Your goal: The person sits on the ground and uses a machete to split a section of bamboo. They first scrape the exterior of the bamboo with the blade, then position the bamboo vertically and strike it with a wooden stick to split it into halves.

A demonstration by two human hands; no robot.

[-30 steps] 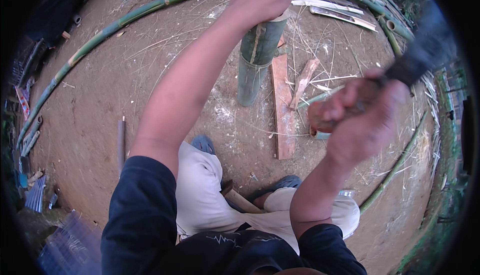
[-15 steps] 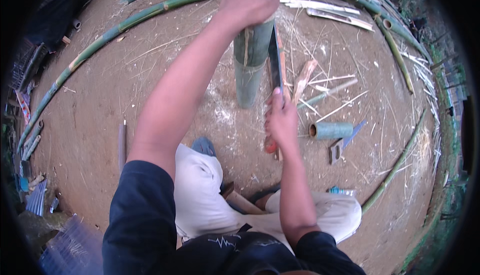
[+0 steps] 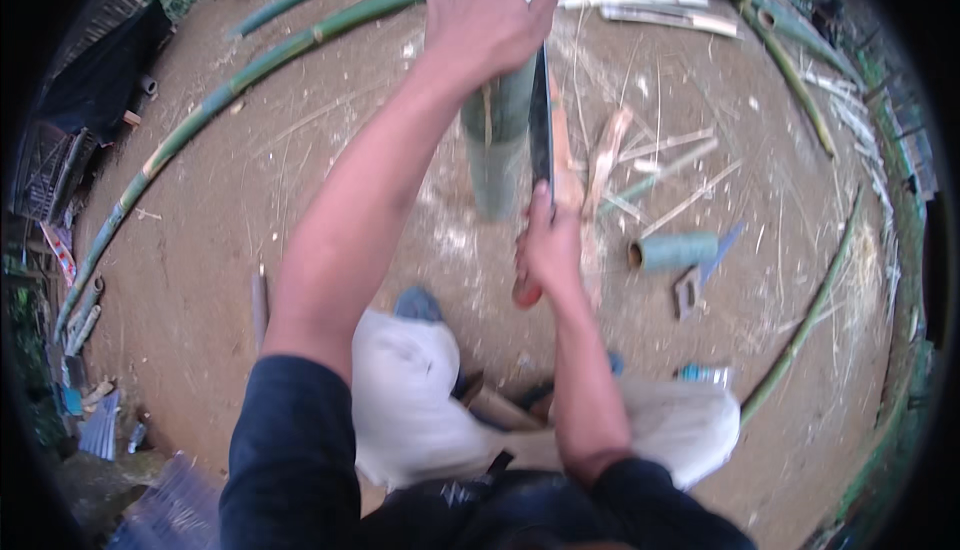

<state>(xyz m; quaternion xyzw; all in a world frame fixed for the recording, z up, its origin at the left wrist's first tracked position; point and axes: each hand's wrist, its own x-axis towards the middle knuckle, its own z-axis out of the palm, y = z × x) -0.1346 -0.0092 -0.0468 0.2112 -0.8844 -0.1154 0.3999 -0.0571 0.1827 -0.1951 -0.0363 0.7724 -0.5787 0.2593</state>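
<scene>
We are splitting a standing bamboo section [image 3: 497,145] lengthwise: it stands upright on the bare dirt ground [image 3: 300,210] just ahead of our knees, and the long dark blade of a machete [image 3: 541,115] lies along its right side, tip up near the top end. Our left hand [image 3: 487,12] rests on top of the section, palm down with the fingers spread rather than curled, steadying it more than clasping it. Our right hand [image 3: 545,247] is wrapped tight around the machete's reddish handle, a full closed grip low by the base of the bamboo. We judge the cut as under way or just being set; whether the edge has already bitten into the wall we cannot tell. The next move seems to call for keeping the blade in line with the grain and the left fingers away from its edge, which stands very near them. To the right lie a short cut bamboo tube [image 3: 675,250], a small hand saw [image 3: 703,275] and pale split strips [image 3: 610,155]; long green poles [image 3: 300,45] curve round the far edge.
</scene>
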